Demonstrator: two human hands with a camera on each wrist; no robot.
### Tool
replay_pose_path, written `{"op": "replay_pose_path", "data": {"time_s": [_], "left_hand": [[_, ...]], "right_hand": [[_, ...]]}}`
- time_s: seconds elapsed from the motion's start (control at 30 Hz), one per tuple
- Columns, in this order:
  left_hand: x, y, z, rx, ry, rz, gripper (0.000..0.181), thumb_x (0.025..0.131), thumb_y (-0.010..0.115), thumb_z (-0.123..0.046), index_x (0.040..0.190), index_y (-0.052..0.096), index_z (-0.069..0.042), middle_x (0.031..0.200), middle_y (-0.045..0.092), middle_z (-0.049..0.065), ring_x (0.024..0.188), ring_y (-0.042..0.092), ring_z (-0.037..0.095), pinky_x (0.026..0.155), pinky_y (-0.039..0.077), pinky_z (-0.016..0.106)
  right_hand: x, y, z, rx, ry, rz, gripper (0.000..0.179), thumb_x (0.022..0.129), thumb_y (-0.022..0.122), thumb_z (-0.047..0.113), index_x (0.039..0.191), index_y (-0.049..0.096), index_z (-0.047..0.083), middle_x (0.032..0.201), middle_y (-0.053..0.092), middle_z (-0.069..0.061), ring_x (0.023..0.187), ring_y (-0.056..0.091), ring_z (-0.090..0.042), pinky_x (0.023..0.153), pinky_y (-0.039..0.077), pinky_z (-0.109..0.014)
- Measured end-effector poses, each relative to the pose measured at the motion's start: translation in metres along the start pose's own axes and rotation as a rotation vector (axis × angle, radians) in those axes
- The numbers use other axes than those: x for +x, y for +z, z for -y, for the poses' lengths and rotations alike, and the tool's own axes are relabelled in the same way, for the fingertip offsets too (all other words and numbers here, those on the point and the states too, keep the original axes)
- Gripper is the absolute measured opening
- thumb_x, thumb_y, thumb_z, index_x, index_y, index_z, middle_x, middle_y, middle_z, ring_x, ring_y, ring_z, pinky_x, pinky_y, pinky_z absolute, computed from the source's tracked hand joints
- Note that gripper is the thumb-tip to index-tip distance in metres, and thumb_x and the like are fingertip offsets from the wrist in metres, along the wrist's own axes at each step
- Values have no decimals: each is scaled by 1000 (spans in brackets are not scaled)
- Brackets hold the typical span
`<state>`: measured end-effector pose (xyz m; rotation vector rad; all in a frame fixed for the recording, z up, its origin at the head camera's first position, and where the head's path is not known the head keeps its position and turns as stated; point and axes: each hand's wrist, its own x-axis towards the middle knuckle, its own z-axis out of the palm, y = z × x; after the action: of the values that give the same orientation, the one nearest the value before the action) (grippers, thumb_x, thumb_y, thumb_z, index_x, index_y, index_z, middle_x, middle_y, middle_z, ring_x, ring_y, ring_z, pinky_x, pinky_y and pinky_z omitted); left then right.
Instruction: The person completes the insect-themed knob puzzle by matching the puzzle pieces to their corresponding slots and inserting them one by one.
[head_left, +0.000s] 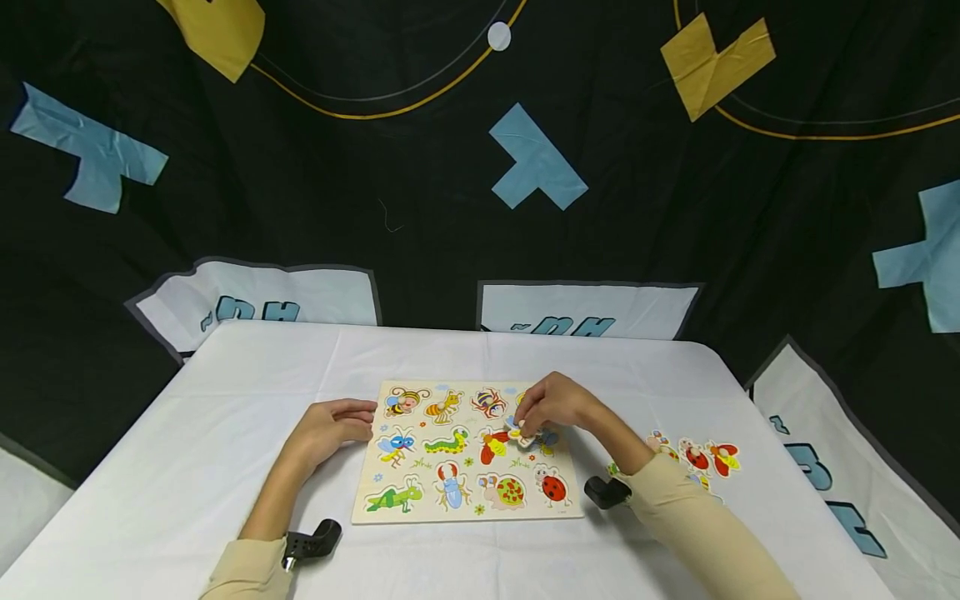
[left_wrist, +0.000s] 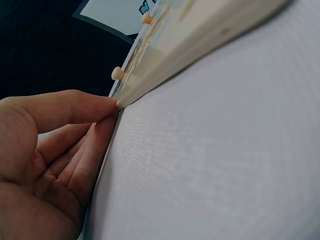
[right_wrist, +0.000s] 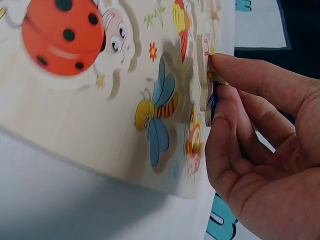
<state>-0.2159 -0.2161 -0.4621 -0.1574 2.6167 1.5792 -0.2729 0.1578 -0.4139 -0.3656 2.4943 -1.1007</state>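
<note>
A wooden insect puzzle board point(head_left: 420, 508) lies on the white table, printed with bugs in shaped recesses. My left hand point(head_left: 330, 429) touches its left edge with the fingertips; in the left wrist view the fingers point(left_wrist: 75, 106) meet the board's corner, beside knobbed pieces. Over the upper right part of the board, my right hand point(head_left: 553, 404) pinches a small wooden puzzle piece point(right_wrist: 203, 80) between thumb and fingers. The piece is tilted on edge, close over the board, its picture mostly hidden. Near it are a blue-winged bee recess point(right_wrist: 159, 115) and a butterfly piece point(right_wrist: 194, 137).
Several loose puzzle pieces lie right of the board, among them a ladybug point(head_left: 693, 455) and a red-and-yellow insect point(head_left: 723, 458), partly behind the right forearm. A black cloth point(head_left: 435, 242) with taped shapes hangs behind the table point(head_left: 420, 350).
</note>
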Motion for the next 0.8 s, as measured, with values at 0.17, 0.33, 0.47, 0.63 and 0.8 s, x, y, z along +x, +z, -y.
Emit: {"op": "replay_pose_path", "data": {"time_s": [0.17, 0.33, 0.47, 0.63, 0.8], "left_hand": [[0, 0, 1, -3, 1, 1, 52, 81, 79, -12, 131, 67, -6, 118, 74, 10, 100, 70, 13, 105, 42, 47], [0, 0, 1, -4, 4, 7, 52, 81, 79, -12, 131, 67, -6, 118, 75, 10, 99, 72, 13, 104, 43, 46], [0, -1, -1, -4, 1, 6, 52, 80, 79, -12, 131, 68, -6, 117, 75, 10, 98, 71, 12, 102, 43, 43], [0, -1, -1, -5, -1, 2, 51, 80, 79, -12, 130, 68, -6, 116, 75, 10, 98, 71, 12, 98, 45, 37], [0, -2, -1, -20, -5, 9, 52, 81, 79, -11, 131, 67, -5, 116, 75, 10, 98, 72, 13, 92, 46, 29]], "right_hand": [[6, 8, 6, -4, -9, 9, 13, 70, 88, 8, 81, 80, 9, 75, 74, 1, 69, 59, -13, 68, 50, -30], [10, 16, 15, -22, -16, 11, 13, 70, 89, 11, 80, 81, 12, 74, 74, 2, 73, 59, -13, 70, 47, -27], [14, 22, 21, -19, -9, 18, 13, 71, 89, 11, 81, 81, 13, 76, 74, 4, 77, 61, -13, 73, 47, -27], [18, 29, 28, -13, -13, 34, 13, 70, 88, 11, 80, 81, 13, 82, 75, 4, 78, 59, -12, 73, 46, -27], [22, 34, 35, -21, -23, 40, 11, 72, 87, 12, 80, 81, 13, 85, 75, 4, 77, 59, -13, 70, 46, -27]]}}
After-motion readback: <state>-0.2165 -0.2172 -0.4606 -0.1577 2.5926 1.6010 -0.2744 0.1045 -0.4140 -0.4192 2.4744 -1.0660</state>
